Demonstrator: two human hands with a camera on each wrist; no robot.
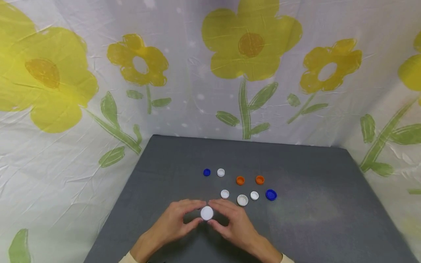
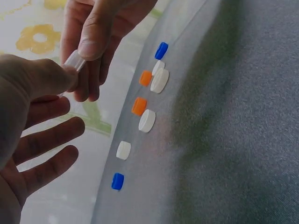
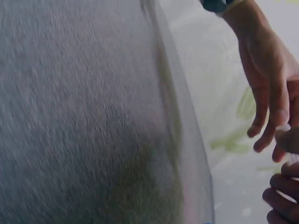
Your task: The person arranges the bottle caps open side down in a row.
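Observation:
A round white bottle cap (image 1: 207, 213) is held between both hands, raised above the dark grey table. My left hand (image 1: 177, 221) pinches its left side between thumb and fingertips. From the other side, my right hand (image 1: 237, 223) grips it the same way, thumb near me and fingers at the far side. Seen from the left wrist, the cap (image 2: 74, 60) shows edge-on between the two thumbs, and the left hand's other fingers are spread apart. In the right wrist view the cap (image 3: 283, 127) is largely hidden by fingers.
Beyond the hands lie loose caps: a small blue cap (image 1: 207, 172), a large blue cap (image 1: 271, 195), two orange ones including an orange cap (image 1: 240, 180), and several white ones including a large white cap (image 1: 242, 200). A flower-printed curtain (image 1: 190, 109) surrounds the table (image 1: 312, 226).

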